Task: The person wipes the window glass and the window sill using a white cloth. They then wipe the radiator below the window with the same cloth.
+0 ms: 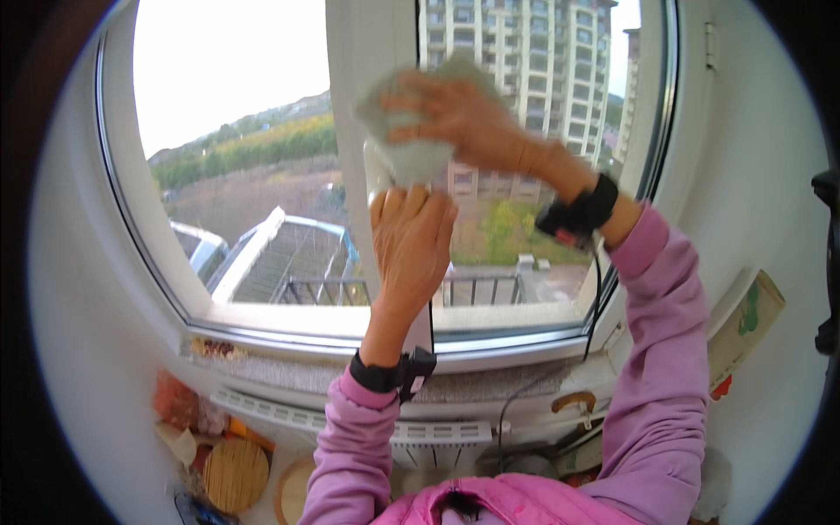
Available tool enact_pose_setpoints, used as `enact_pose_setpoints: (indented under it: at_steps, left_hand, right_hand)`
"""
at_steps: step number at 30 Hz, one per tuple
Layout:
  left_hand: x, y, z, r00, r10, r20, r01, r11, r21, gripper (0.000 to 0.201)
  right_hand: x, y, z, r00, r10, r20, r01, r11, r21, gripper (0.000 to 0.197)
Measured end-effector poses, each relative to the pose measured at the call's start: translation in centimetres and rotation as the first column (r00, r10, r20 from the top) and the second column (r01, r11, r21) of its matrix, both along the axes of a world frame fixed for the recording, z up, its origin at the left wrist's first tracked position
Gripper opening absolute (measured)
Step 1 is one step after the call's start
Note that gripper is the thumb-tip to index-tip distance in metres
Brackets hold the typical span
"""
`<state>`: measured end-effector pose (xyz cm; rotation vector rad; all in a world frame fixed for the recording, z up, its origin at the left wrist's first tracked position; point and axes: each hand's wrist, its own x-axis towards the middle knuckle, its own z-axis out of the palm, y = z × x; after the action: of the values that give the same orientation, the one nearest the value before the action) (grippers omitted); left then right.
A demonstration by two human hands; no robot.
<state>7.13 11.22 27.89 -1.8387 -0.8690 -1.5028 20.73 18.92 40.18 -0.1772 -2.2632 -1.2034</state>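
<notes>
A pale grey-green cloth (424, 157) lies against the middle upright of the white window frame (357, 52). My right hand (455, 118) presses on it with the fingers spread across its surface; hand and cloth are blurred by motion. Just below the cloth, my left hand (409, 236) is closed at the same upright, its fingers bent around the frame. The fingertips are hidden, so the exact part they grip does not show. Window glass (245, 175) stands on the left of the upright, and another pane (507, 210) on the right.
A speckled stone sill (472, 383) runs under the window, with small bits in a heap (214, 348) at its left. Below are a white radiator (437, 433) and a round wooden board (236, 475). A black cable (598, 297) hangs from my right wrist strap. A carton (748, 319) stands at right.
</notes>
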Motion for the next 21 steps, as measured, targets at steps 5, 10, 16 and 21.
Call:
enact_pose_setpoints:
  at_steps: [5,10,16,21]
  left_hand:
    - [0.2,-0.3,0.4,1.000,-0.009,0.000,0.009,1.000,-0.009,0.017]
    - [0.2,-0.5,0.2,1.000,0.005,-0.004,-0.006,1.000,-0.024,0.020]
    - [0.2,-0.5,0.1,0.999,0.028,-0.016,-0.029,0.998,-0.051,0.012]
    - [0.1,-0.5,0.2,0.998,0.043,-0.051,-0.045,0.998,-0.034,0.015]
  right_hand:
    - [0.2,1.2,3.9,0.995,0.002,-0.095,-0.001,1.000,0.013,0.058]
    - [0.5,3.2,14.2,0.861,0.138,-0.489,-0.087,0.988,0.127,0.061]
    - [3.8,1.9,21.0,0.662,-0.214,-0.719,0.289,0.957,-0.018,0.034]
    - [11.2,3.8,21.7,0.661,0.059,-0.748,0.142,0.969,0.202,0.037]
